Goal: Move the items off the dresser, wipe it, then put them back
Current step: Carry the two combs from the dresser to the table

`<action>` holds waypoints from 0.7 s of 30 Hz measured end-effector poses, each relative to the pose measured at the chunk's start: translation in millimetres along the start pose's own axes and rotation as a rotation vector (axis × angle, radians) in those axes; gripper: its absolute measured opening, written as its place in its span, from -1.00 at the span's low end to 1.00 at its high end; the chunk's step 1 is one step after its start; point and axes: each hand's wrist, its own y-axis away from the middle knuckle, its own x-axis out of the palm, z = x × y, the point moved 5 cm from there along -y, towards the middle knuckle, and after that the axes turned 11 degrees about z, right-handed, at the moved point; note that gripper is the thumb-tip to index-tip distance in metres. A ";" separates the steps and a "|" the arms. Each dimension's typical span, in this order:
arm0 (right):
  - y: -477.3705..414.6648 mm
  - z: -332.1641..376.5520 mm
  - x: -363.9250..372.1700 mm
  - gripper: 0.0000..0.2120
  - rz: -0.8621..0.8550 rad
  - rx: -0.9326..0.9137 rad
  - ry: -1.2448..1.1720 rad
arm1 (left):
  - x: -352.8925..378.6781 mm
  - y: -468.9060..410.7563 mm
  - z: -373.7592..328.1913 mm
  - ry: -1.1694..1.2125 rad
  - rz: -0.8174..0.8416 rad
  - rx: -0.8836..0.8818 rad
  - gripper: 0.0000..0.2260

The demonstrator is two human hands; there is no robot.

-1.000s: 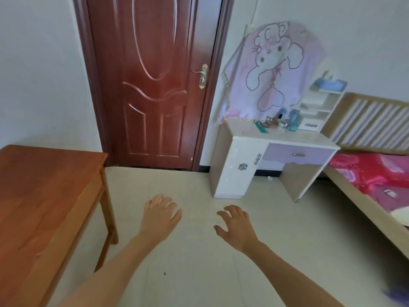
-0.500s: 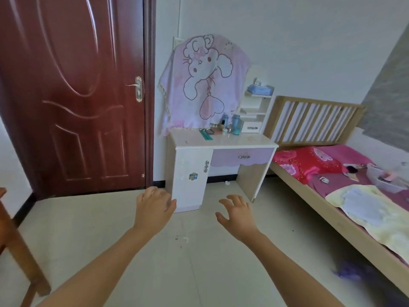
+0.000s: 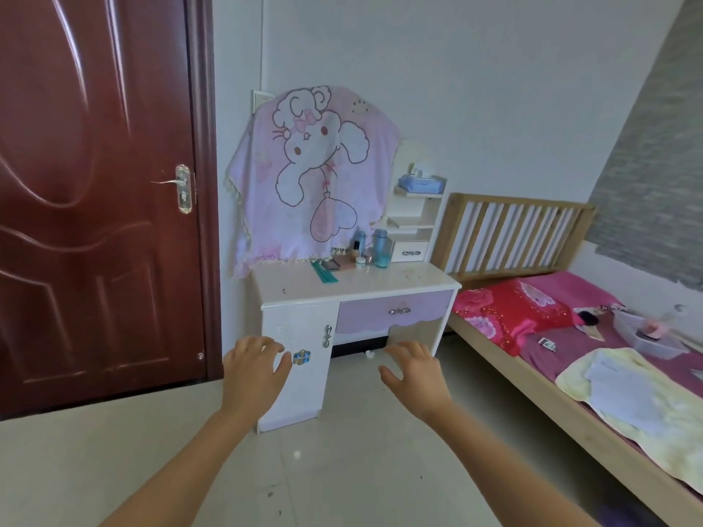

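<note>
Fingers of left hand (image 3: 253, 368) and right hand (image 3: 416, 374) are spread, holding nothing; items (image 3: 359, 260) cluster well beyond the fingertips at the rear of the dresser surface (image 3: 380, 287), so a hasty reach likely topples the tall blue bottle (image 3: 381, 249).

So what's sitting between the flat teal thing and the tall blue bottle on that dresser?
The head view shows small cosmetics there: a dark flat compact, a pinkish case and a white-lidded jar, all on the dresser top.

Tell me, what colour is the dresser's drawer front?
Pale purple drawer front on a white dresser, seen in the head view.
</note>
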 end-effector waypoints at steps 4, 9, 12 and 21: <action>-31.7 -31.1 32.8 -0.60 0.125 0.048 0.043 | 45.6 -26.2 7.5 -0.014 0.070 0.017 -0.74; -91.0 -67.8 39.5 -0.60 0.131 0.054 -0.007 | 76.0 -79.8 11.1 -0.021 0.095 -0.070 -0.84; -134.9 -91.4 30.3 -0.60 0.095 0.016 -0.019 | 85.2 -125.9 -4.0 -0.034 0.035 -0.063 -0.79; -265.2 -182.0 -2.8 -0.61 0.045 -0.049 -0.068 | 129.5 -248.3 -54.0 -0.015 -0.039 -0.114 -0.78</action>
